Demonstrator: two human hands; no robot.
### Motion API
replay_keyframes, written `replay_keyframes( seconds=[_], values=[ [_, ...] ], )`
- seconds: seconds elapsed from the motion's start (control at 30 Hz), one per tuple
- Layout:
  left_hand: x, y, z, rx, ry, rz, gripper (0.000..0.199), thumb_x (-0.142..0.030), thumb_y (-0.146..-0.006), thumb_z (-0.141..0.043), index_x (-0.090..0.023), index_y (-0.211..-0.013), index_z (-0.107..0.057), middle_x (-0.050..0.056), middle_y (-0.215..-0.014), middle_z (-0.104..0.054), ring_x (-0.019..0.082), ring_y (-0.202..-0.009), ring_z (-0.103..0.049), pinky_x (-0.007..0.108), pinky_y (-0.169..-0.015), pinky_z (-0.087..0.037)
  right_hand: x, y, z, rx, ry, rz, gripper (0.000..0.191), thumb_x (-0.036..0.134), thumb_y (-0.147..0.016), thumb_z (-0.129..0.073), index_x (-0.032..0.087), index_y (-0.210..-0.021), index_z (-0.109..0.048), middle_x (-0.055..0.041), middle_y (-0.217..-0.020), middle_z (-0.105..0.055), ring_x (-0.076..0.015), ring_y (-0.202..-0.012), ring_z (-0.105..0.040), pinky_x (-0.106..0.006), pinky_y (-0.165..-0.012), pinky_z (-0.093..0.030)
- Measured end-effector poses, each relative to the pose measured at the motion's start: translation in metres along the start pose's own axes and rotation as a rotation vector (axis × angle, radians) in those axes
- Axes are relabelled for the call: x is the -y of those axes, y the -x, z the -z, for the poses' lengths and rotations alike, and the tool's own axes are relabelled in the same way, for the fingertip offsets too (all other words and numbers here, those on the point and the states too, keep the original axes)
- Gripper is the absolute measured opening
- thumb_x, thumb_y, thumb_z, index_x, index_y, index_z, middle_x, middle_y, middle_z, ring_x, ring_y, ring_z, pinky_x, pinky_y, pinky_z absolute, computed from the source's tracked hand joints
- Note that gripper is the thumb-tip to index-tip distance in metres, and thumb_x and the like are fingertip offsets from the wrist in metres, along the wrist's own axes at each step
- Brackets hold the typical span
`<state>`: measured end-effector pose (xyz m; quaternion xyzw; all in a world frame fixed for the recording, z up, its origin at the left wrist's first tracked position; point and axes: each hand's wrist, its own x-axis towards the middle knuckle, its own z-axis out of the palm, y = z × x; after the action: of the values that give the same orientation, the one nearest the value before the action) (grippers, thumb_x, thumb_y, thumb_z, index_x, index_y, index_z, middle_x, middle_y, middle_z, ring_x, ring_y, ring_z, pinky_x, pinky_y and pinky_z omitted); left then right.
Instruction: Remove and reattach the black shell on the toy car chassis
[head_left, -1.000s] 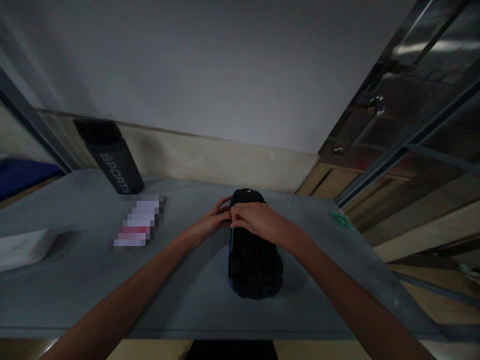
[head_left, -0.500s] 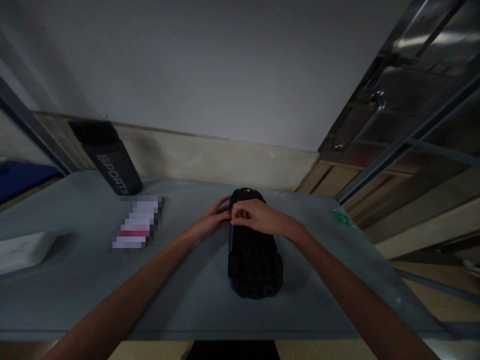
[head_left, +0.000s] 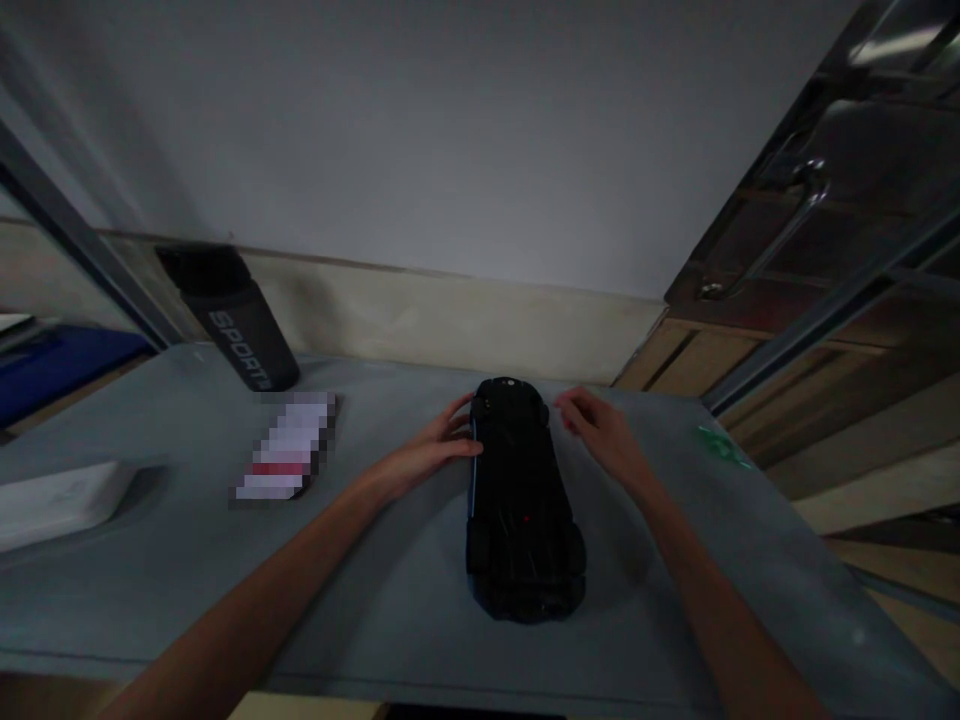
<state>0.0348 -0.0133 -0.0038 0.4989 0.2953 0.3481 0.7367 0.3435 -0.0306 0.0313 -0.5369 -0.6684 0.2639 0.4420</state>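
Note:
A toy car (head_left: 521, 490) lies upside down on the grey table (head_left: 390, 610), its black underside and wheels facing up and a small red spot near the rear part. Fingers of my left hand (head_left: 431, 450) rest against the car's left side, spread apart, with the thumb on its edge. To the right of the car's far end is my right hand (head_left: 596, 425), off the car, its fingers curled together. Whether something small is between those fingers is too dark to tell.
A dark bottle (head_left: 240, 325) marked SPORT stands at the back left. Nearer are a pixelated phone-like object (head_left: 289, 445) and a white case (head_left: 67, 500). Green scraps (head_left: 724, 447) lie at the right edge. A pale wall (head_left: 450, 310) runs behind the table.
My right hand has lifted off the car's underside and moved right, beside it. My left hand stays at the car's left side. The whole view has shifted slightly.

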Motion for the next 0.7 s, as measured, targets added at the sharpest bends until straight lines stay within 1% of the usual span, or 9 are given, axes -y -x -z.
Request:
replay_keyframes(
  seconds=[0.1, 0.2, 0.27, 0.33, 0.37, 0.43, 0.53, 0.6, 0.7],
  values=[
    [-0.005, 0.005, 0.002, 0.061, -0.048, -0.015, 0.113, -0.028, -0.077, -0.1, -0.041, -0.174, -0.044, 0.011, -0.179, -0.049, 0.038, -0.157, -0.055, 0.057, -0.131, -0.039, -0.021, 0.009, 0.001, 0.112, 0.064, -0.008, 0.039, 0.065, -0.102, -0.066, 0.027, -0.094, -0.073, -0.0025, -0.08, -0.07, -0.0239, -0.075, -0.067, -0.037, -0.073, -0.052],
    [-0.006, 0.006, 0.005, 0.099, -0.109, -0.016, 0.112, -0.03, -0.082, -0.097, -0.043, -0.177, -0.039, 0.01, -0.183, -0.045, 0.042, -0.162, -0.05, 0.061, -0.133, -0.036, -0.026, 0.013, -0.003, 0.26, 0.144, 0.051, 0.025, 0.049, -0.105, -0.061, 0.027, -0.097, -0.071, -0.0033, -0.088, -0.073, -0.0241, -0.081, -0.069, -0.037, -0.077, -0.054],
    [-0.005, 0.006, 0.008, 0.098, -0.137, -0.023, 0.114, -0.032, -0.082, -0.097, -0.044, -0.178, -0.036, 0.01, -0.187, -0.04, 0.044, -0.165, -0.046, 0.063, -0.133, -0.035, -0.027, 0.012, -0.006, 0.313, 0.185, 0.088, 0.016, 0.038, -0.104, -0.063, 0.026, -0.095, -0.068, -0.0042, -0.092, -0.073, -0.0241, -0.083, -0.069, -0.038, -0.078, -0.054],
    [-0.005, 0.005, 0.009, 0.088, -0.159, -0.02, 0.115, -0.033, -0.083, -0.096, -0.044, -0.179, -0.034, 0.011, -0.189, -0.036, 0.044, -0.168, -0.044, 0.063, -0.134, -0.035, -0.026, 0.011, -0.008, 0.318, 0.201, 0.104, 0.011, 0.031, -0.103, -0.064, 0.025, -0.095, -0.067, -0.0057, -0.097, -0.073, -0.0244, -0.086, -0.069, -0.04, -0.083, -0.056],
    [-0.006, 0.005, 0.009, 0.083, -0.171, -0.014, 0.115, -0.033, -0.083, -0.096, -0.045, -0.179, -0.034, 0.01, -0.189, -0.036, 0.044, -0.168, -0.043, 0.063, -0.134, -0.036, -0.026, 0.011, -0.008, 0.319, 0.202, 0.107, 0.01, 0.029, -0.103, -0.064, 0.025, -0.095, -0.068, -0.0064, -0.099, -0.073, -0.0245, -0.088, -0.07, -0.04, -0.085, -0.056],
    [-0.008, 0.006, 0.01, 0.075, -0.193, 0.0, 0.114, -0.032, -0.083, -0.095, -0.046, -0.178, -0.035, 0.008, -0.187, -0.039, 0.043, -0.17, -0.041, 0.062, -0.134, -0.036, -0.026, 0.011, -0.007, 0.329, 0.209, 0.114, 0.01, 0.025, -0.104, -0.062, 0.024, -0.098, -0.069, -0.0077, -0.103, -0.074, -0.0246, -0.092, -0.071, -0.042, -0.09, -0.057],
    [-0.014, 0.007, 0.014, 0.058, -0.209, 0.006, 0.115, -0.029, -0.08, -0.096, -0.045, -0.177, -0.038, 0.007, -0.185, -0.043, 0.043, -0.172, -0.037, 0.061, -0.134, -0.035, -0.025, 0.012, -0.006, 0.339, 0.226, 0.121, 0.011, 0.025, -0.106, -0.062, 0.024, -0.105, -0.073, -0.0089, -0.109, -0.075, -0.0249, -0.097, -0.072, -0.043, -0.096, -0.058],
    [-0.018, 0.009, 0.017, 0.056, -0.21, 0.008, 0.115, -0.028, -0.079, -0.097, -0.044, -0.177, -0.039, 0.008, -0.185, -0.043, 0.043, -0.172, -0.036, 0.061, -0.134, -0.035, -0.025, 0.013, -0.009, 0.332, 0.233, 0.125, 0.013, 0.026, -0.107, -0.063, 0.024, -0.111, -0.075, -0.0088, -0.112, -0.075, -0.0246, -0.098, -0.072, -0.043, -0.097, -0.058],
    [-0.023, 0.011, 0.021, 0.065, -0.207, 0.013, 0.114, -0.028, -0.079, -0.097, -0.044, -0.177, -0.041, 0.009, -0.187, -0.04, 0.042, -0.17, -0.04, 0.06, -0.132, -0.039, -0.025, 0.015, -0.018, 0.301, 0.255, 0.127, 0.014, 0.023, -0.106, -0.065, 0.023, -0.114, -0.076, -0.0089, -0.113, -0.074, -0.0239, -0.098, -0.071, -0.042, -0.096, -0.058]
  ],
)
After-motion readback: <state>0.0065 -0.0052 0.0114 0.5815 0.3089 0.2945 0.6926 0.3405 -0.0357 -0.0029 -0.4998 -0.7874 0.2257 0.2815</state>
